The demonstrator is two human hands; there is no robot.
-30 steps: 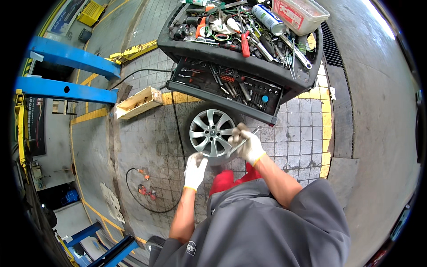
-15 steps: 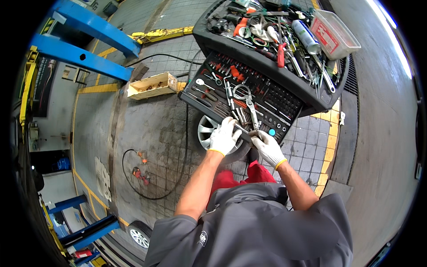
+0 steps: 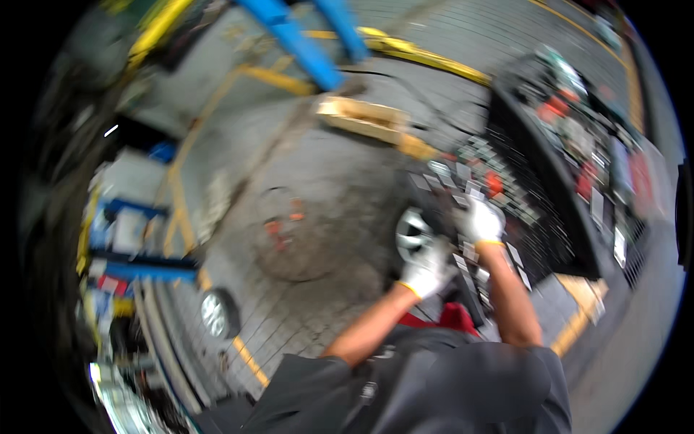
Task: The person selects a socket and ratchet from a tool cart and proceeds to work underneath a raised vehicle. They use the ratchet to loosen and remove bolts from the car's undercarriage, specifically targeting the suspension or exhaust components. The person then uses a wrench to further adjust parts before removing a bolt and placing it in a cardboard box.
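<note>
Motion blurs the whole view. My left hand (image 3: 426, 272), in a white glove with a yellow cuff, is by the near edge of the tool drawer (image 3: 557, 249), close to a wheel with a silver rim (image 3: 413, 236). Over the drawer's tools is my right hand (image 3: 480, 220), gloved the same way. The fingers of both hands are smeared, so whether either holds something does not show. An orange item (image 3: 494, 184) lies in the drawer beyond my right hand.
The black cart top (image 3: 522, 137) at the right carries heaped tools and a spray can (image 3: 620, 170). A wooden box (image 3: 361, 119) stands on the floor beyond the wheel. Blue lift arms (image 3: 293, 40) and a yellow bar (image 3: 426, 58) lie farther off. Left are red tools (image 3: 275, 233) and another wheel (image 3: 217, 312).
The view has swung left, so the cart and drawer sit farther right. My right hand has moved forward over the drawer; my left has drawn back towards me. The pliers no longer show clearly.
</note>
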